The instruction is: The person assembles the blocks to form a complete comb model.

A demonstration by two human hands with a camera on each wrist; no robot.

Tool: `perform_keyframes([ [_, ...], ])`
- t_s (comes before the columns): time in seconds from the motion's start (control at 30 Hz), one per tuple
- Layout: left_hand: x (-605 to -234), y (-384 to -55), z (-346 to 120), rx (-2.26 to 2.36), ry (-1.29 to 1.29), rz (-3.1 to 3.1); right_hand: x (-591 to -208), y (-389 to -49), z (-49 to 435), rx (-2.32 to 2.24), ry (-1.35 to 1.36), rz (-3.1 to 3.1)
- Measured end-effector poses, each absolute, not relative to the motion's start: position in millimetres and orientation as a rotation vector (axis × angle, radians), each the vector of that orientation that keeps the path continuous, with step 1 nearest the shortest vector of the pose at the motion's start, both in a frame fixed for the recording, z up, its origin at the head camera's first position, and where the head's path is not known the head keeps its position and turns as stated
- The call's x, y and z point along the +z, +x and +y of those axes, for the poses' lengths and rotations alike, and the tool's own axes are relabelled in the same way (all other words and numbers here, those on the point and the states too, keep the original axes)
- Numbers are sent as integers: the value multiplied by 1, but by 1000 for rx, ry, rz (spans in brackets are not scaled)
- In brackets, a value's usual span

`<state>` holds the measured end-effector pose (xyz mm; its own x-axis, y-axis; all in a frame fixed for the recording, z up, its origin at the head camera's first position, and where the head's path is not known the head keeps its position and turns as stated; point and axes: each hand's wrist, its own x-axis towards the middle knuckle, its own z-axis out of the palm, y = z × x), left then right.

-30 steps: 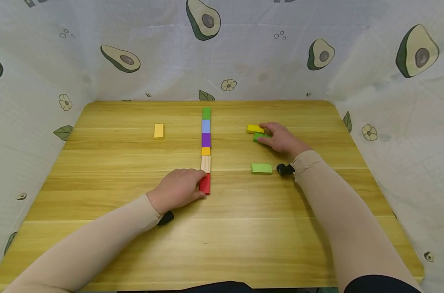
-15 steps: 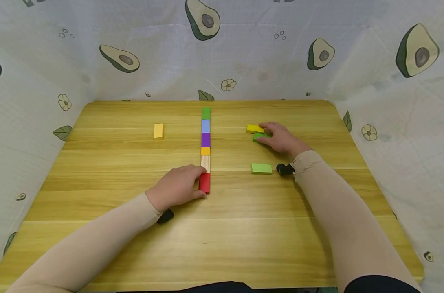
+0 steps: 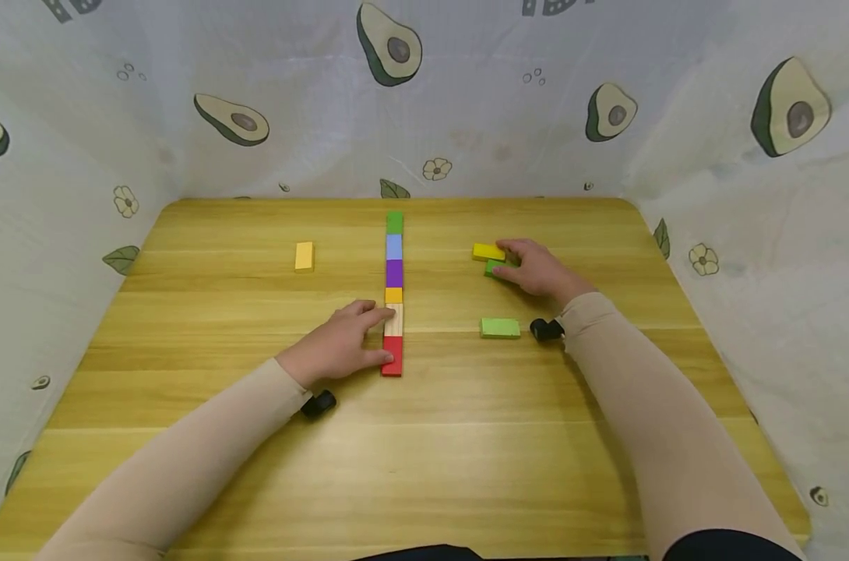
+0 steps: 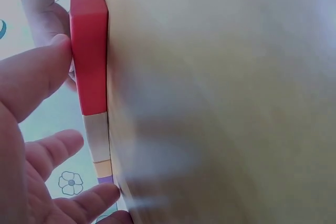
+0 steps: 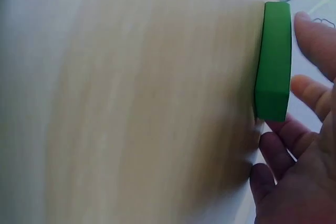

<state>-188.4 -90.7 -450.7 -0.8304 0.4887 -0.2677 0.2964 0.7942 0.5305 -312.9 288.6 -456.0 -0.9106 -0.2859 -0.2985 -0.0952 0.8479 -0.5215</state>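
Observation:
A straight row of blocks runs away from me down the middle of the head view. The red block (image 3: 394, 368) is nearest, then the plain wooden block (image 3: 396, 326), orange block (image 3: 393, 295), purple block (image 3: 394, 273), blue block (image 3: 394, 247) and green block (image 3: 394, 223). My left hand (image 3: 333, 343) has its thumb at the red block and its fingers spread by the plain one. My right hand (image 3: 542, 273) reaches over another green block (image 5: 273, 61), fingers parted, not closed round it. A yellow block (image 3: 487, 252) lies against that block, by the index fingertip.
A light green block (image 3: 500, 328) lies on the wooden table (image 3: 452, 467) nearer me on the right. One pale yellow block (image 3: 304, 257) sits left of the row. A curtain (image 3: 312, 62) with avocado prints hangs behind and at both sides.
My left fingers have slid forward and loosened from the red block, spreading toward the plain one. My right hand has stayed put. The head view has tilted slightly upward.

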Motion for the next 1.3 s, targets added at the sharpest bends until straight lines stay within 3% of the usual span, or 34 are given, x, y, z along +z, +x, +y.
perform_keyframes([
  [0.8,-453,-188,-91,681,586,2603,-439,-304,290,-584,-287,2715],
  [1.3,-454,-187,-90,727,533,2584,-427,-360,224,-563,-426,2783],
])
